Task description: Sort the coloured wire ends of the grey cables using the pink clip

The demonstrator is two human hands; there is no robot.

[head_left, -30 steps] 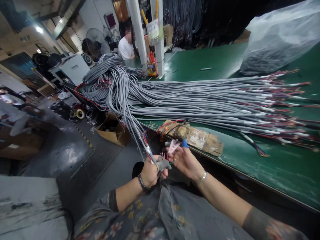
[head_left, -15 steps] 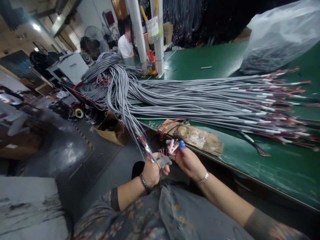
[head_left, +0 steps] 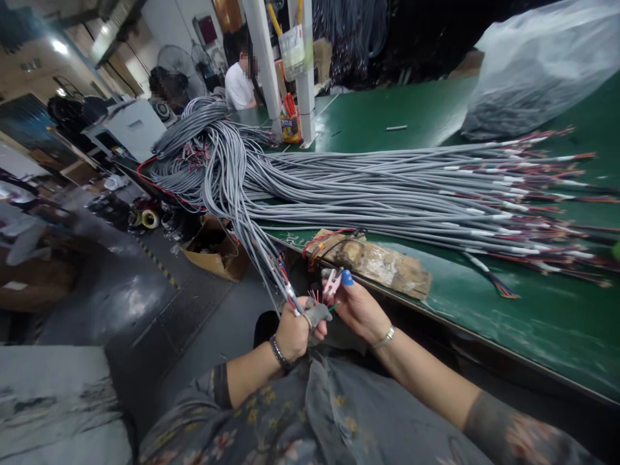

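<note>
My left hand (head_left: 292,336), its thumb in a grey cover, is closed round the end of a grey cable (head_left: 293,301). Thin coloured wires (head_left: 316,297) fan out of the fist above the thumb. Close by on the right, my right hand (head_left: 364,315) pinches a small pale pink clip, like a clothes peg (head_left: 332,285), between thumb and fingers. A blue cover sits on a digit of that hand. The clip is right at the wire ends; whether it grips one I cannot tell. From the left hand the cable runs up into a large grey cable bundle (head_left: 232,161).
Many grey cables (head_left: 378,187) with stripped ends lie along the green table (head_left: 358,119). A scuffed wooden block (head_left: 387,261) sits at its front edge. Beyond are a plastic bag (head_left: 547,64) and white posts (head_left: 306,84). An open carton (head_left: 216,252) stands below; a person (head_left: 238,84) sits behind.
My right hand has moved slightly left, bringing the pink clip nearer the wires. The clip's two arms look closer together. My left hand has stayed nearly still, and the view has shifted a little.
</note>
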